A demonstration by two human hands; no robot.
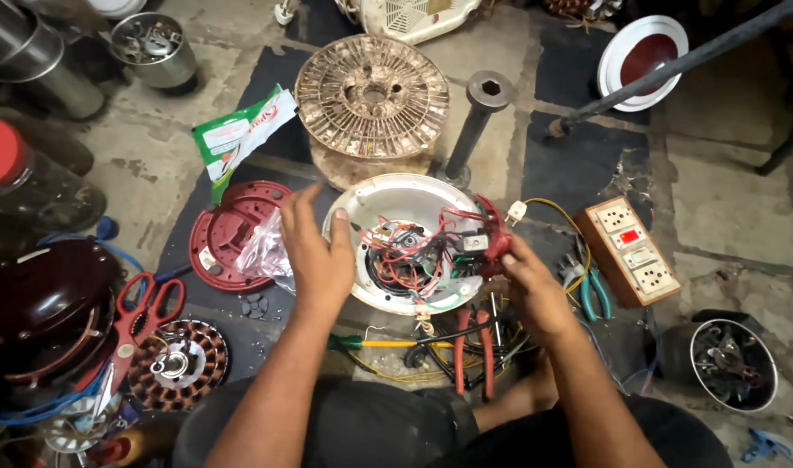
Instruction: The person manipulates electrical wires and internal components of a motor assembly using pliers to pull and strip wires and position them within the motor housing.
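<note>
A white round fan housing (388,198) sits tilted in front of me, full of red, black and white wires (405,251). My left hand (314,251) grips its left rim, thumb over the edge. My right hand (526,282) holds the right edge, fingers pinched on a small red part (494,243) beside a black and white component (474,243). A white connector on a yellow wire (516,211) hangs off the right side.
A red round cover (223,227) and a clear plastic bag (262,253) lie left. Red scissors (136,321), a copper stator (175,364), red-handled pliers (470,347), green pliers (596,295), a socket box (632,250), a wire spool (372,97) and tins surround me.
</note>
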